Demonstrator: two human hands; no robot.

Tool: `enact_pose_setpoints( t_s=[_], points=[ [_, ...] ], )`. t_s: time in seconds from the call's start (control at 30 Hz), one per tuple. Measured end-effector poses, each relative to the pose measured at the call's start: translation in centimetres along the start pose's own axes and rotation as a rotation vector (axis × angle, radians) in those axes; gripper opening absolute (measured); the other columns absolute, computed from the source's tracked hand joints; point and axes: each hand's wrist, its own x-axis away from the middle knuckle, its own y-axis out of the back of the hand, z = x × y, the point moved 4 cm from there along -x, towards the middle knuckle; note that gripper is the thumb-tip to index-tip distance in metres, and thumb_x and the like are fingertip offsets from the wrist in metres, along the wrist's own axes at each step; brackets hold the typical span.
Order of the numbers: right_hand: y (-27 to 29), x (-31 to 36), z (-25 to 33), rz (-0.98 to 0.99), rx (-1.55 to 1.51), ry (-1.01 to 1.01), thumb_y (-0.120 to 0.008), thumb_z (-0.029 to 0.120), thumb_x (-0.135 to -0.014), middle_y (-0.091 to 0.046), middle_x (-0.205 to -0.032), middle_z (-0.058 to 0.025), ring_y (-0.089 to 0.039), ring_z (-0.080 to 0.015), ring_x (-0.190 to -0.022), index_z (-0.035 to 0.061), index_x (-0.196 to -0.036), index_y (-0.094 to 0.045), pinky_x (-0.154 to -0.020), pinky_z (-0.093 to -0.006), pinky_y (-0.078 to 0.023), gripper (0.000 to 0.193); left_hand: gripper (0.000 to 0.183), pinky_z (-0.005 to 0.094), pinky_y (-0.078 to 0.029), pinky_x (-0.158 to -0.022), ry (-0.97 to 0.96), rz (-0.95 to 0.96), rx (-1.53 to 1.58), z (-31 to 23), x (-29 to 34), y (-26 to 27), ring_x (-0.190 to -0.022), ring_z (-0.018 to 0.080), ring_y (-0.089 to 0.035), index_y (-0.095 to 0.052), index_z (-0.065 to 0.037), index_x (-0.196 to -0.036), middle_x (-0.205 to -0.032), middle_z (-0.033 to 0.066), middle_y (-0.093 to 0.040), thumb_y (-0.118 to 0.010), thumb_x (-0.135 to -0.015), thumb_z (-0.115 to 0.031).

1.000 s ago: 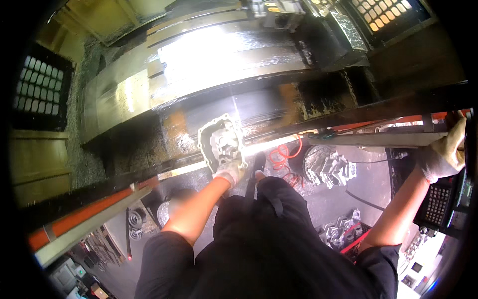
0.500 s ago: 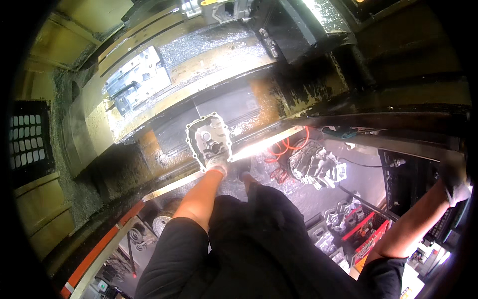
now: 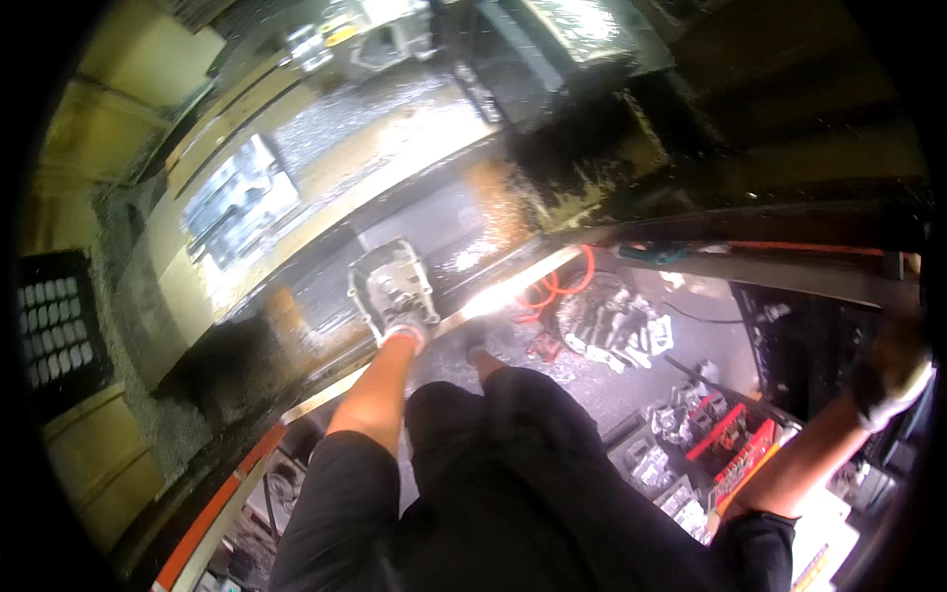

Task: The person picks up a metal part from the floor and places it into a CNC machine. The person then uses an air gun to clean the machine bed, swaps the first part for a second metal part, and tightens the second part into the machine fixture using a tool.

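Note:
My gloved left hand [image 3: 406, 333] grips the lower end of a cast metal housing [image 3: 390, 281], a hollow grey case with bolt lugs round its rim. The housing hangs over the machine's front sill, its open side facing up. My gloved right hand [image 3: 888, 380] is stretched far out to the right, by the dark edge of the machine's door or panel. Its fingers are smeared and in shadow, so what they touch is unclear.
Inside the machine, a metal fixture plate [image 3: 242, 197] lies on the chip-covered table. On the floor stand a large casting [image 3: 617, 321], a coiled orange hose [image 3: 557, 291] and red bins [image 3: 735, 444] beside several castings. An orange-edged sill [image 3: 212, 518] runs at lower left.
The whole view has shifted and blurred, scene parts sliding left. The housing is still in my left hand, slightly further left in the picture. My right hand stays out at the right.

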Motion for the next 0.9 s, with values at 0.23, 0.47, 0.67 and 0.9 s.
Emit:
enact_pose_setpoints(
  t_s=[0.23, 0.47, 0.67, 0.9],
  points=[
    [3.6, 13.0, -14.4, 0.432, 0.041, -0.491, -0.044, 0.040, -0.104, -0.065, -0.066, -0.0041, -0.051, -0.0048, -0.050, 0.0037, -0.104, -0.068, -0.047, -0.0204, -0.039, 0.043, 0.062, 0.0388, -0.043, -0.107, 0.082, 0.479, 0.006, -5.9, 5.0, 11.8, -0.127, 0.0313, -0.056, -0.061, -0.008, -0.134, -0.135, 0.0189, -0.061, -0.065, -0.085, -0.048],
    [2.0, 28.5, -30.3, 0.489, -0.510, -1.603, -0.054, 0.061, -0.096, -0.067, -0.073, -0.0100, -0.055, -0.0171, -0.048, 0.0046, -0.110, -0.067, -0.043, -0.0291, -0.044, 0.059, 0.053, 0.0384, -0.049, -0.100, 0.043, 0.253, 0.381, -4.8, 6.8, 15.8, -0.114, 0.0329, -0.065, -0.065, -0.004, -0.126, -0.122, 0.0208, -0.068, -0.074, -0.079, -0.028],
    [-13.0, 24.3, -30.4, 0.594, -0.764, -1.829, -0.043, 0.073, -0.092, -0.068, -0.087, -0.0094, -0.062, -0.0205, -0.063, 0.0113, -0.109, -0.064, -0.052, -0.0333, -0.049, 0.067, 0.041, 0.0355, -0.053, -0.089, 0.195, 0.088, 0.614, 5.2, 11.5, 16.9, -0.097, 0.0246, -0.068, -0.067, -0.002, -0.115, -0.105, 0.0146, -0.072, -0.074, -0.083, -0.026],
    [-11.1, 32.9, -32.8, 0.630, -0.738, -1.717, -0.045, 0.061, -0.096, -0.069, -0.088, -0.0077, -0.065, -0.0199, -0.069, 0.0148, -0.096, -0.065, -0.057, -0.0334, -0.051, 0.051, 0.025, 0.0364, -0.055, -0.088, 0.185, 0.109, 0.124, 22.6, 21.4, 10.4, -0.101, 0.0242, -0.071, -0.072, -0.006, -0.110, -0.108, 0.0156, -0.073, -0.064, -0.090, -0.020]
  ],
)
